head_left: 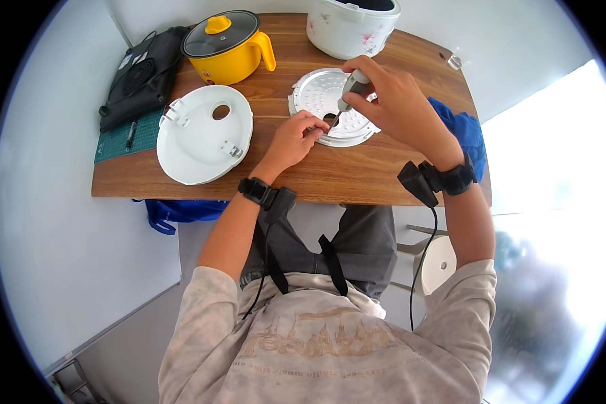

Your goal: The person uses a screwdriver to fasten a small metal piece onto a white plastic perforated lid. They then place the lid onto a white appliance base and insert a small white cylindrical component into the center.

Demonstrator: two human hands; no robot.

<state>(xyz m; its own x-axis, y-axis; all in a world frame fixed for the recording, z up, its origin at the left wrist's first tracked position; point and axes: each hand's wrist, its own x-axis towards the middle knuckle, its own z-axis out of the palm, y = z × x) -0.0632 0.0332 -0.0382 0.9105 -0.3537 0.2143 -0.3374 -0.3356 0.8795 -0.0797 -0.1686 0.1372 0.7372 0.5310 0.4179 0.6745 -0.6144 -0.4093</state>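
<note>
A screwdriver (354, 85) with a grey-and-white handle is gripped in my right hand (398, 101). Its shaft slants down toward the near edge of a round, dimpled white-silver inner lid (316, 87), which lies on the table and has a dark hole. My left hand (293, 143) rests at that edge, thumb and fingers pinched together beside the screwdriver's tip. Whatever those fingers hold is too small or hidden to make out. Left of this hand lies a white plastic lid shell (194, 149) with a round hole and small clips.
A yellow pot (232, 64) with a glass lid stands at the back left. Beside it are a black bag-like item (138, 81) and a green cutting mat (114, 145) with a pen. A flowered white cooker body (340, 37) stands behind; blue cloth (466, 131) lies right.
</note>
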